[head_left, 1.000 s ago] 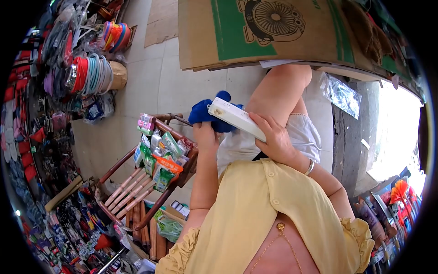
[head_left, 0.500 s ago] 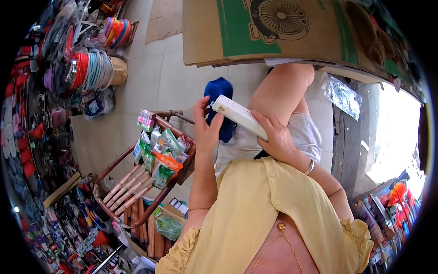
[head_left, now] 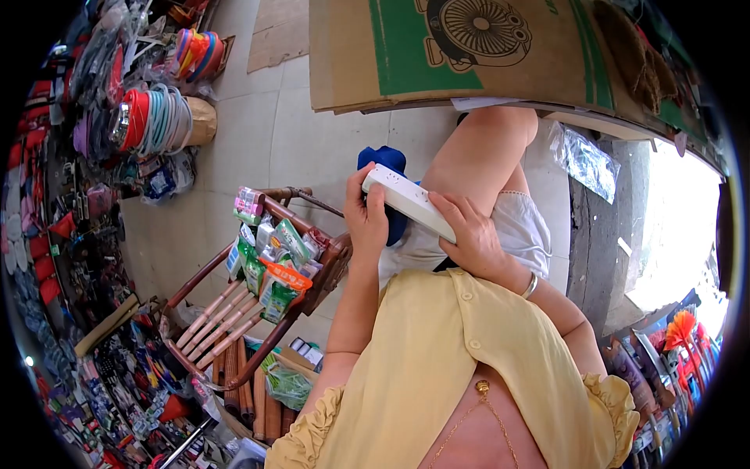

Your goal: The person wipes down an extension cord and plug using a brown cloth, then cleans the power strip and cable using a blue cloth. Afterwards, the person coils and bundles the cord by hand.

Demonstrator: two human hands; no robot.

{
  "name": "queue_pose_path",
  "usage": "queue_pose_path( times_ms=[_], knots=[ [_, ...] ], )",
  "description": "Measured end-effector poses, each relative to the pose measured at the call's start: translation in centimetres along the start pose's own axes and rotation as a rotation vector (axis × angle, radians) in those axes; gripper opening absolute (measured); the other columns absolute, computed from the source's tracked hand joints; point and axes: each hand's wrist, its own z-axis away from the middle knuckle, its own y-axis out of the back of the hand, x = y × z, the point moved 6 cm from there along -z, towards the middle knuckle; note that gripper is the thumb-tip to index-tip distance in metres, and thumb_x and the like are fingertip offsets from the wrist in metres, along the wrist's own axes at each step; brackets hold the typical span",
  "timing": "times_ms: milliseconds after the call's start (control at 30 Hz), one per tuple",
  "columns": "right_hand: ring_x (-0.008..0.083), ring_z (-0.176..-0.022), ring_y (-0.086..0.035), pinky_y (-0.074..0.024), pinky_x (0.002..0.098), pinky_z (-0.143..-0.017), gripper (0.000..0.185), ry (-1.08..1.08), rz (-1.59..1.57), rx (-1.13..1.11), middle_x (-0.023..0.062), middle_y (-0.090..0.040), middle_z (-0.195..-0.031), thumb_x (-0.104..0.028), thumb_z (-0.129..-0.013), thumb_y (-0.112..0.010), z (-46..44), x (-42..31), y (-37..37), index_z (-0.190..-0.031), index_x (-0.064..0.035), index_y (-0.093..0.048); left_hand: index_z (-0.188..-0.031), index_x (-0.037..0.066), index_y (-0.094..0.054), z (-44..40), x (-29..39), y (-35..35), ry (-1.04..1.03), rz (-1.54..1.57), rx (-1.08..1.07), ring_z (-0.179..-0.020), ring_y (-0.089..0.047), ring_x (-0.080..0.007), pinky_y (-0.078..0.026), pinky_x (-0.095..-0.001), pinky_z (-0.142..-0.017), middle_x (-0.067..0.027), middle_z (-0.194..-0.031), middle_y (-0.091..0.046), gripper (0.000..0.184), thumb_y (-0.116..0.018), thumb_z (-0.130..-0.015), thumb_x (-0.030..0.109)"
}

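A white power strip [head_left: 410,202] lies slantwise above my lap, its sockets facing up. My left hand [head_left: 366,209] pinches its far left end between thumb and fingers. Its near right end is in the grip of my right hand [head_left: 469,232], thumb below and fingers over the top. Behind and beneath the strip is a blue cloth [head_left: 383,159], partly hidden by it and by my left hand; whether any finger touches the cloth I cannot tell.
A bamboo chair [head_left: 291,316] with small packets [head_left: 283,283] stands at the left. Flattened cardboard [head_left: 344,66] juts in at the top. Hose coils [head_left: 166,119] and hanging goods line the left side. Plastic wrap [head_left: 590,166] lies at the right.
My left hand was at the blue cloth, then let it go and opened; now it grasps the strip's left end. The cloth shifted behind the strip. My right hand kept its hold.
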Motion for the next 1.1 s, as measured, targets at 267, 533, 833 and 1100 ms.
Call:
queue_pose_path(
  times_ms=[267, 533, 833, 1100],
  knots=[
    [0.0302, -0.095, -0.055, -0.0480, 0.0383, -0.078, 0.057, -0.085, -0.153, 0.001, 0.0129, -0.053, -0.108, 0.001, -0.064, -0.059, 0.0, 0.9, -0.1, -0.120, -0.0057, -0.047, -0.109, 0.001, -0.057, -0.4, -0.6, 0.7, 0.006, -0.067, 0.014, -0.094, -0.053, -0.0158, -0.040, -0.0278, -0.085, -0.0080, -0.103, -0.059, 0.028, -0.039, -0.092, 0.016],
    [0.0265, -0.103, -0.054, -0.0423, 0.0316, -0.088, 0.052, -0.202, -0.448, -0.160, 0.0153, -0.055, -0.109, 0.001, -0.070, -0.056, -0.2, 1.8, -0.4, -0.121, -0.0005, -0.047, -0.103, 0.001, -0.061, -0.5, -0.7, 1.5, 0.011, -0.043, 0.022, -0.093, -0.053, -0.0166, -0.039, -0.0269, -0.084, -0.0086, -0.099, -0.058, 0.027, -0.040, -0.092, 0.015],
    [0.0279, -0.100, -0.056, -0.0443, 0.0323, -0.085, 0.051, -0.191, -0.405, -0.121, 0.0151, -0.056, -0.107, 0.002, -0.070, -0.055, 0.2, 1.3, -0.7, -0.120, -0.0009, -0.047, -0.105, 0.002, -0.060, -0.3, 0.2, 1.5, -0.027, -0.067, -0.037, -0.091, -0.051, -0.0158, -0.039, -0.0257, -0.081, -0.0072, -0.100, -0.054, 0.027, -0.049, -0.080, 0.005],
    [0.0314, -0.092, -0.057, -0.0492, 0.0365, -0.075, 0.059, -0.091, -0.110, -0.027, 0.0142, -0.055, -0.104, 0.002, -0.061, -0.059, 0.5, 0.6, -0.3, -0.118, -0.0029, -0.048, -0.107, 0.002, -0.055, -0.1, 0.0, 1.6, 0.014, 0.013, -0.104, -0.088, -0.048, -0.0127, -0.038, -0.0242, -0.079, -0.0051, -0.100, -0.053, 0.034, -0.052, -0.074, 0.003]
  ],
)
